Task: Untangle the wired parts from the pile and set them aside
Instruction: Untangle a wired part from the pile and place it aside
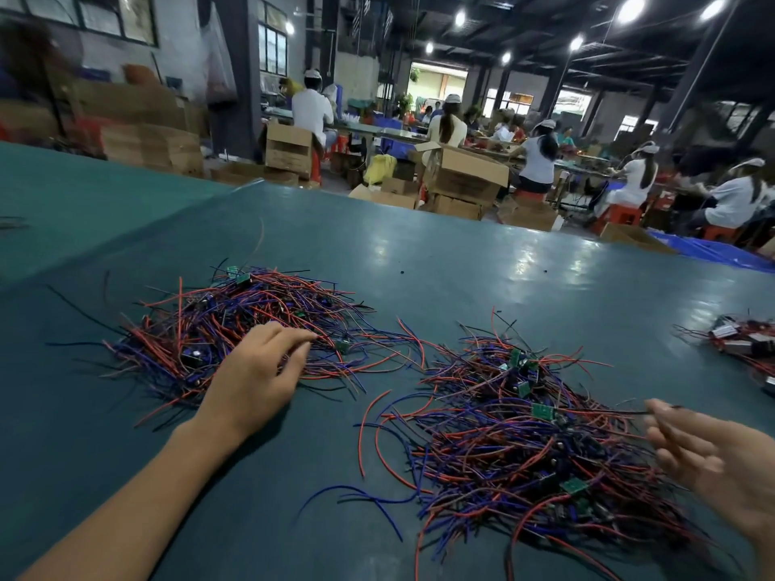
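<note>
Resting loose on the left wire pile [235, 325], left hand [256, 371]; right hand [708, 459] open; no readable writing.

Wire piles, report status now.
Left hand resting open on left pile. Right hand open, blurred, beside right pile. Wires tangled; nothing blocking the table.

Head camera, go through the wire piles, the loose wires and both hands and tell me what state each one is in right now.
Left pile: tangled heap, left hand on its near edge.
Right pile: tangled heap, spread wide.
Far right pile: small, apart, untouched.
Loose blue wire: lying free on the table.
Left hand: palm down, fingers curled into wires.
Right hand: blurred, fingers spread, grip unclear.
</note>
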